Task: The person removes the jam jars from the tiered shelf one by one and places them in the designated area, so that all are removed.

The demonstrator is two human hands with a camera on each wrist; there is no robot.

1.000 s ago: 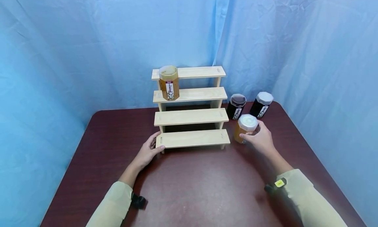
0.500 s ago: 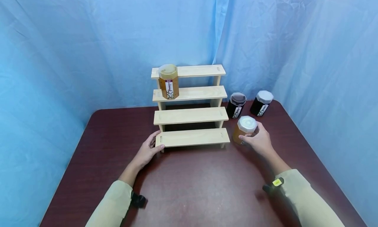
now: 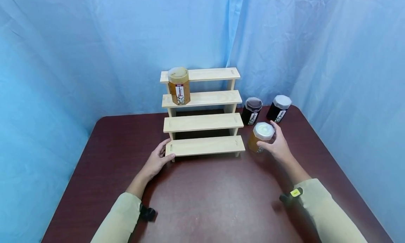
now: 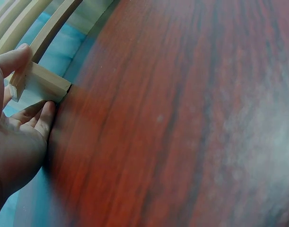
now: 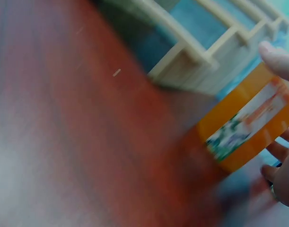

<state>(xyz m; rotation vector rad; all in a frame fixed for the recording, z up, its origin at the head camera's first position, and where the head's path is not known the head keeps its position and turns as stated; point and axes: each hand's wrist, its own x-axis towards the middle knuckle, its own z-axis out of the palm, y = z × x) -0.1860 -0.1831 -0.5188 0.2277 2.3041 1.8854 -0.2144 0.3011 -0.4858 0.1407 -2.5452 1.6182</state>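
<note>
A light wooden four-tier display stand [image 3: 204, 122] stands at the back of the table. My left hand [image 3: 155, 163] grips the left end of its lowest tier, thumb over the front edge and fingers at the side. In the left wrist view the thumb lies against the wooden tier [image 4: 54, 30]. At the stand's right, an amber honey jar [image 3: 255, 141] with a whitish lid stands upright. My right hand [image 3: 280, 146] is spread around it, thumb at the front, index finger raised off the lid's edge. The right wrist view shows the jar's label [image 5: 248, 120].
A second amber jar [image 3: 181, 93] stands on the left end of the stand's third tier. Two dark jars, one dark-lidded [image 3: 251, 113] and one white-lidded [image 3: 279, 109], stand at the back right. Blue curtains [image 3: 126, 53] enclose the dark red table [image 3: 202, 201].
The honey jar has come slightly towards me and left, then stays in place. My right fingers have loosened and spread away from it. My left hand keeps its hold on the stand.
</note>
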